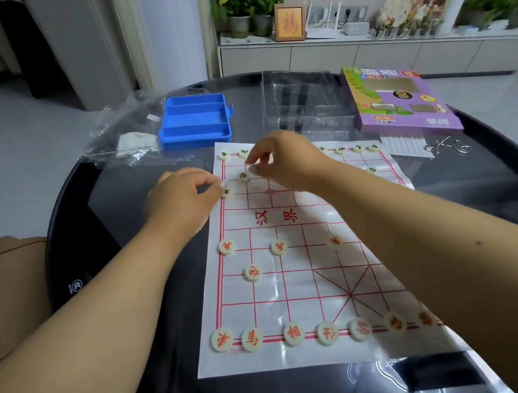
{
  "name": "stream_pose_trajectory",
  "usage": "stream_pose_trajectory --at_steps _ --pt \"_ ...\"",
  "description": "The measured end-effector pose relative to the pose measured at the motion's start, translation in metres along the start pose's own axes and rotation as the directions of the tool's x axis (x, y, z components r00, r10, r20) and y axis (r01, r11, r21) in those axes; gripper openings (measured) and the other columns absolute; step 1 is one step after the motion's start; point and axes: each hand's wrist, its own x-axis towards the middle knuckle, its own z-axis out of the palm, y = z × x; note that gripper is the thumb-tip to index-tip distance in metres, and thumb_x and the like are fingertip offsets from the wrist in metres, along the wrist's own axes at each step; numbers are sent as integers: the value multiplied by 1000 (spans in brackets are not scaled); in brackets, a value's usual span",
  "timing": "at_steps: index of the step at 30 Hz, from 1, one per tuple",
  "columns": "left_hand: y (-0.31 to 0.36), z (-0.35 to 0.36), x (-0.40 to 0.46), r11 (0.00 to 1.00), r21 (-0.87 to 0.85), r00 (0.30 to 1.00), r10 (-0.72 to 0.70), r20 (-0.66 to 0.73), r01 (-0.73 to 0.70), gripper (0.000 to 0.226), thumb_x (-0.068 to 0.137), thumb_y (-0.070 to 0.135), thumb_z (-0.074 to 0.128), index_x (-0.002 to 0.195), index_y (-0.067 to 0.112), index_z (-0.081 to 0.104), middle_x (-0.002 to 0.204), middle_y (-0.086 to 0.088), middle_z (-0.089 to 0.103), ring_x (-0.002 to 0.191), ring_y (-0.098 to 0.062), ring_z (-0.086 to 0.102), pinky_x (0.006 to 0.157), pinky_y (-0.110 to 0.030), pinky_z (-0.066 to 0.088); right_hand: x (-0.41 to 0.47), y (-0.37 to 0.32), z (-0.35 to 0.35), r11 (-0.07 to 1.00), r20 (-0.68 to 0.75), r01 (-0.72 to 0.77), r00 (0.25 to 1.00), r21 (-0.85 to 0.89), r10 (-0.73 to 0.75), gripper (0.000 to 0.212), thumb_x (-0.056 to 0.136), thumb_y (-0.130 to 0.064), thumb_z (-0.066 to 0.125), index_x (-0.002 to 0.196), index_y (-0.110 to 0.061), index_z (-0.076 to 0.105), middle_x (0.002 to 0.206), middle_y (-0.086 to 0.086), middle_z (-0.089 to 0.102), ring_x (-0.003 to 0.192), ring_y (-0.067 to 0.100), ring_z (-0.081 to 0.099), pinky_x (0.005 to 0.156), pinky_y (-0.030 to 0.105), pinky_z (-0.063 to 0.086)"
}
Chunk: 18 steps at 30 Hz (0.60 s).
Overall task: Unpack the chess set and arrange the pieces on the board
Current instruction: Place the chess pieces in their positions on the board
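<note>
Left hand (185, 193) hovers at the far-left edge of the board (293, 284), fingers curled, fingertips pinched right at a black-marked piece (227, 193) on the left edge line; can't tell for sure if it grips the piece or just touches it. Right hand (282, 159) is over the far rows, fingers curled down and pinching a small pale piece (253, 169) just above another black-marked piece (244, 176).

Board is a thin white sheet with a red grid, red characters across the middle band, and a diagonal-crossed box at the near end. It lies flat on a round dark glass table (124, 245).

Pieces are round, flat, cream discs. Red-lettered ones sit along the near edge row (295, 334), with three on a row closer to the middle (278, 247) and one in between on the left (253, 273). Black-lettered ones line the far edge (357, 148), partly hidden by the right hand.

Beyond the board: an open blue plastic case (195, 122) with dividers, a clear plastic bag (124, 136) to its left, a clear tray (305, 101), and a purple box (400, 102) at far right.
</note>
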Motion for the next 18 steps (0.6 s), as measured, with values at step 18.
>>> stream_pose_trajectory --at_steps 18 --pt "6 -4 -4 1000 16 1000 -4 19 4 25 91 45 55 105 28 68 101 22 50 99 -3 35 77 -28 31 -18 41 -21 975 103 -206 971 -85 214 27 85 -22 68 112 -17 69 111 3 67 93 21 62 85 30 55"
